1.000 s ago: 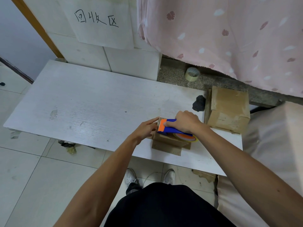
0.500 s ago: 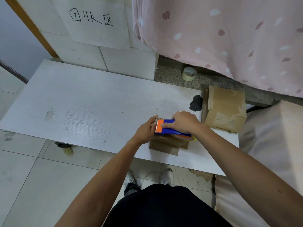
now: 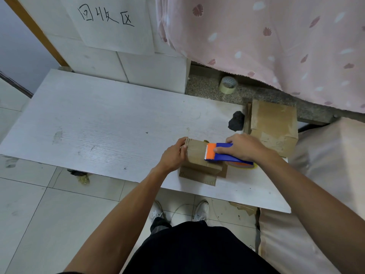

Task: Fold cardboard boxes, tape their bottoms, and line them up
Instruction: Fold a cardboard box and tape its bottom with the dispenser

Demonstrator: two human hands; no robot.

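A second cardboard box (image 3: 274, 123), with glossy tape across its top, stands beyond the small box (image 3: 197, 157) and to its right, well apart from it. A black lump (image 3: 236, 121) lies between the two, nearer the second box. Farther beyond, a tape roll (image 3: 228, 85) sits on a speckled stone ledge (image 3: 205, 88) under a pink curtain (image 3: 276, 46). A paper sign (image 3: 110, 22) with handwritten characters hangs on the wall beyond and to the left.

The small box stands on the white tabletop (image 3: 98, 125) near its front edge, right of the middle. It is plain brown, with serrated flaps splayed flat on the near side. The left hand (image 3: 173, 155) holds its left end, thumb on the top edge and fingers curled against the side. The right hand (image 3: 245, 147) has its fingers wrapped around a blue tape dispenser (image 3: 221, 153), whose orange toothed head lies over the box's top.

The dispenser and right hand cover the box's right end. Its far side is hidden, and whether tape lies on it cannot be told.
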